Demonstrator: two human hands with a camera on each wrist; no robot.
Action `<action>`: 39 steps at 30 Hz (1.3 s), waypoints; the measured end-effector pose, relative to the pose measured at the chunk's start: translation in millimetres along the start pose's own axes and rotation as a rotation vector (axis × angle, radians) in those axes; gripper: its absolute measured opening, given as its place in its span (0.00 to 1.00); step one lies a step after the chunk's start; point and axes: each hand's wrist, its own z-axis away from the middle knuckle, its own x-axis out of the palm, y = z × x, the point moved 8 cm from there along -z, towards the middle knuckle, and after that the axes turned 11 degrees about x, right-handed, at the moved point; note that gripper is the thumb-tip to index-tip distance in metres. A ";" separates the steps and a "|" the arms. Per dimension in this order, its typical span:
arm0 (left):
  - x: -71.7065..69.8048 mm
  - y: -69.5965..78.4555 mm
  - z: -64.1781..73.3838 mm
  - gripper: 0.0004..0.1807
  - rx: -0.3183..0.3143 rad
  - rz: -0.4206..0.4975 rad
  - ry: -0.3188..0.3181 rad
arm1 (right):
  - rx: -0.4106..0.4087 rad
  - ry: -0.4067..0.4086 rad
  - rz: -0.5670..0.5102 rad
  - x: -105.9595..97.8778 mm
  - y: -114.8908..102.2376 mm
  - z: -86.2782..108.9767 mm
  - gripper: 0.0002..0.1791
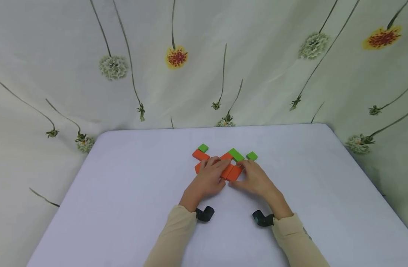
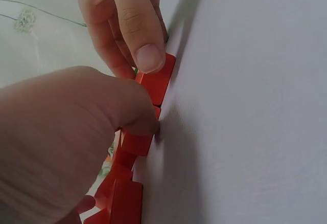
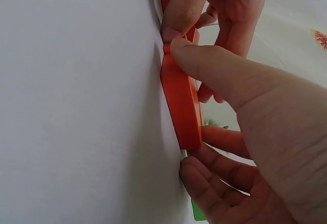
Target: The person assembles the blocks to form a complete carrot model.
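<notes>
A pale lavender, round-cornered tabletop (image 1: 123, 207) is bearing a cluster of flat orange rectangular blocks (image 1: 235, 173); one green rectangular block (image 1: 236, 154) and two smaller green blocks (image 1: 203, 148) are lying beside them

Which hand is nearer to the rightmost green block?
Right. The right hand is just short of the green block; the left hand is farther off leftward, at the orange blocks.

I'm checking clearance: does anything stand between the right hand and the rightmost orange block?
Nothing visible does: the right hand touches the rightmost orange block with its thumb. The left hand touches the neighbouring orange block.
</notes>
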 end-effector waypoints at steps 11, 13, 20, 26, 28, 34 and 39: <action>-3.6 3.4 -4.0 0.31 0.020 -0.040 -0.028 | -0.046 -0.003 0.019 -4.9 2.0 0.8 0.33; -3.0 3.7 -3.6 0.32 0.019 -0.033 -0.037 | -0.060 -0.010 0.016 -6.0 2.6 2.2 0.33; -0.9 3.1 -0.4 0.34 0.012 -0.039 -0.042 | -0.070 -0.026 0.013 -8.7 6.3 4.3 0.32; -1.8 1.9 1.7 0.28 0.001 -0.015 -0.030 | -0.074 -0.045 -0.006 -8.1 10.4 4.1 0.33; -4.2 1.5 1.8 0.29 0.000 -0.009 -0.019 | -0.087 -0.040 -0.023 -9.7 10.0 4.2 0.33; -21.5 -1.0 10.8 0.32 -0.006 0.071 0.077 | -0.100 -0.028 -0.078 -15.3 7.2 4.9 0.33; -37.7 -5.8 30.8 0.32 -0.041 0.159 0.154 | -0.111 -0.021 -0.094 -20.1 2.9 6.6 0.33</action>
